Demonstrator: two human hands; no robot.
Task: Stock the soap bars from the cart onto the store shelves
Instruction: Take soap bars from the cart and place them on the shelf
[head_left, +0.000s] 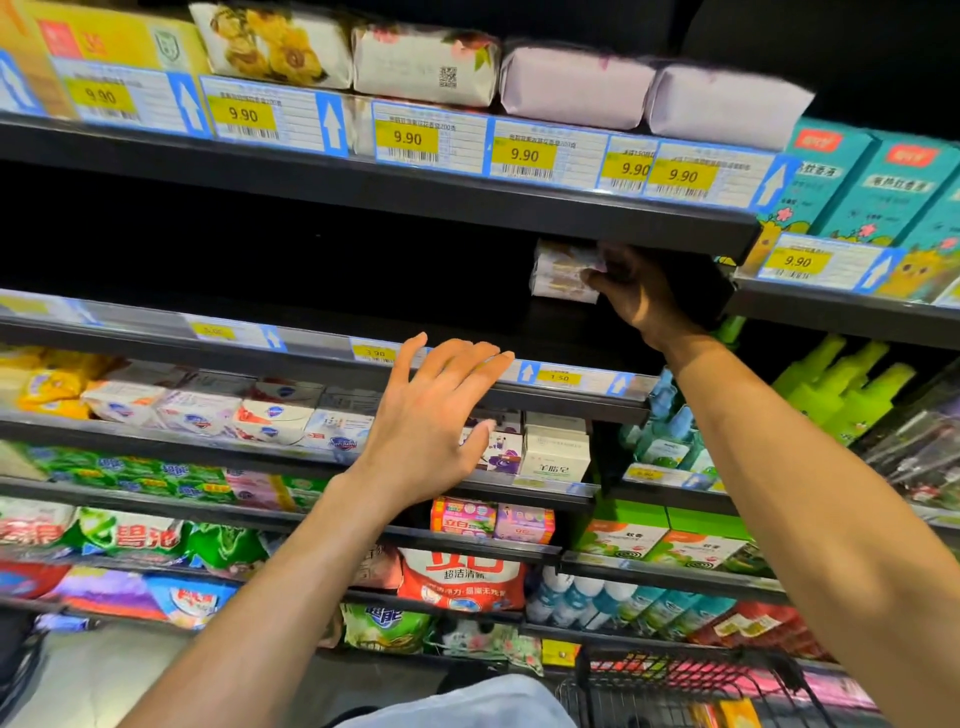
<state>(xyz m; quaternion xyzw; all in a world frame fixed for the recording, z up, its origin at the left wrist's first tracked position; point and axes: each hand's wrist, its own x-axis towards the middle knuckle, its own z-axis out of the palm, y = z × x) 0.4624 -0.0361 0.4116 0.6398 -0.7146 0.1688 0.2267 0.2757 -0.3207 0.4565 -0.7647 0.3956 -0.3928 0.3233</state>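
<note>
Pale wrapped soap bars (563, 273) stand at the back of the dark shelf (561, 332), the right hand (639, 291) curled on them; the left hand (431, 415) hovers spread and empty at its front edge. That shelf looks mostly bare, and the cart (675, 670) below it holds packs, so I'd say plenty is left

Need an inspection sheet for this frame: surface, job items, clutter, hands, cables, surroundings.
Surface: dark shelf, second from the top, mostly bare.
Job's things: stack of soap bars at the right end of that shelf, just under the shelf above. The cart is at the bottom right with goods inside.
Clutter: nothing seen.
Hands: right hand grips the soap bars. Left hand is open with fingers spread in front of the shelf's front rail; contact cannot be told.
Cables: nothing seen.
Surroundings: wrapped packs on the top shelf, price tags reading 9.90, green bottles at right, stocked shelves below.
</note>
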